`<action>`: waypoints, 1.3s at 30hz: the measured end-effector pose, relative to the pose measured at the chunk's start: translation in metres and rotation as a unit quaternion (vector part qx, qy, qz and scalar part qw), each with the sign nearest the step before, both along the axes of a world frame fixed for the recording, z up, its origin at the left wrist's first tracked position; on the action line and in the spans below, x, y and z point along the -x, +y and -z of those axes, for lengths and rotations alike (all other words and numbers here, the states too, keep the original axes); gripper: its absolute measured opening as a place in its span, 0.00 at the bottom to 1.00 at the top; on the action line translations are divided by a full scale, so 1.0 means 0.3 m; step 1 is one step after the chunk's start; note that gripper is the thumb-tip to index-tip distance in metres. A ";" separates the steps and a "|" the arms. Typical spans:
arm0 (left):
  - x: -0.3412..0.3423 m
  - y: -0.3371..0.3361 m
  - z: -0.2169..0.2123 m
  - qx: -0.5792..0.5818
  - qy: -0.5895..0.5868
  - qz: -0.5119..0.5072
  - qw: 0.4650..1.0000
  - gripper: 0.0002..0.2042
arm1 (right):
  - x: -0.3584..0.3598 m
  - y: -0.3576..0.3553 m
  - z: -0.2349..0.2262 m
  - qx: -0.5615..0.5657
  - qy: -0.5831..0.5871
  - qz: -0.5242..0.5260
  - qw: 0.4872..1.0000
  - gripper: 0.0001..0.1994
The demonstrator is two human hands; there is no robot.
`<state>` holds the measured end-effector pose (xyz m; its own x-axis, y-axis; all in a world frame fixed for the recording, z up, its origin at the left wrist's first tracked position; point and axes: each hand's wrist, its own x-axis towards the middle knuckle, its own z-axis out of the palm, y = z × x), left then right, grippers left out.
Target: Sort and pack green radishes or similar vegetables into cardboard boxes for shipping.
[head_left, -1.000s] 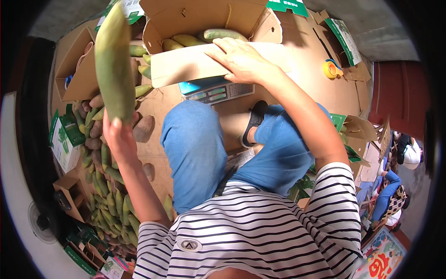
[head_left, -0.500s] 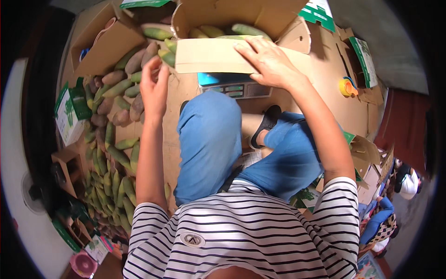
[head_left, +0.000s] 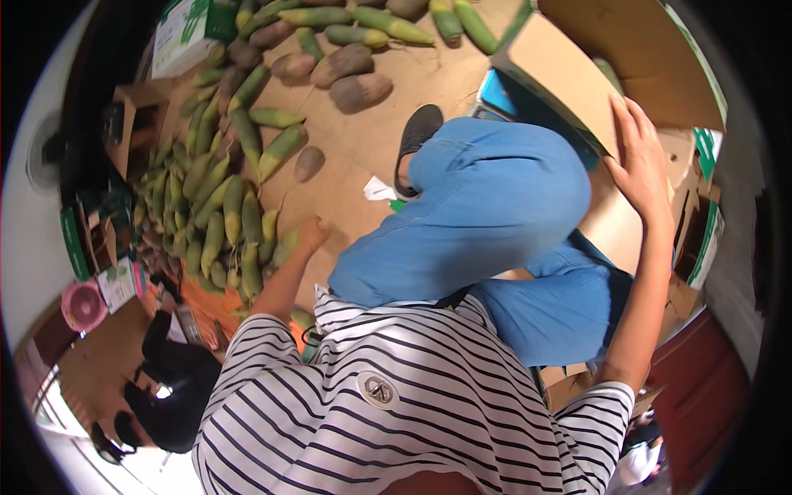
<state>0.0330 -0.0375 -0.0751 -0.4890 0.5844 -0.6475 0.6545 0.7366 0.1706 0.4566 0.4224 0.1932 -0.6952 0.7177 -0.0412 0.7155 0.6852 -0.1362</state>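
Observation:
I sit with my knees in blue trousers (head_left: 487, 223) over a cardboard-covered floor. My left hand (head_left: 312, 235) reaches down to the near edge of a heap of long green and yellow husked shoots (head_left: 214, 214) and touches one shoot (head_left: 285, 246); the fingers are curled, but I cannot see a grip. My right hand (head_left: 639, 161) lies flat, fingers apart, on the flap of a big cardboard box (head_left: 569, 82) at the upper right. More shoots, some brown (head_left: 359, 87), lie scattered along the top.
A blue scale (head_left: 495, 92) peeks out under the box flap beside my dark shoe (head_left: 417, 132). Green-and-white cartons (head_left: 186, 33) stand at the upper left, small boxes (head_left: 124, 124) at the left. A person in black (head_left: 169, 379) crouches lower left near a pink round thing (head_left: 82, 305).
My left hand had a long green shoot raised, brought it to the box, and has now dropped empty to the heap at the left. My view swung left and down. The right hand stays on the flap.

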 end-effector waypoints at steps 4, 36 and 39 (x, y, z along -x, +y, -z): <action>0.146 -0.122 -0.083 0.045 0.142 -0.136 0.979 0.24 | -0.008 -0.006 -0.002 0.009 -0.018 0.021 1.000 0.43; 0.333 -0.004 0.103 -0.168 -0.132 -0.670 0.710 0.27 | 0.018 0.000 0.031 0.024 -0.019 0.045 0.999 0.40; 0.302 0.107 0.121 -0.163 -0.191 -0.732 0.634 0.23 | 0.034 -0.001 0.032 0.004 -0.005 0.035 0.999 0.43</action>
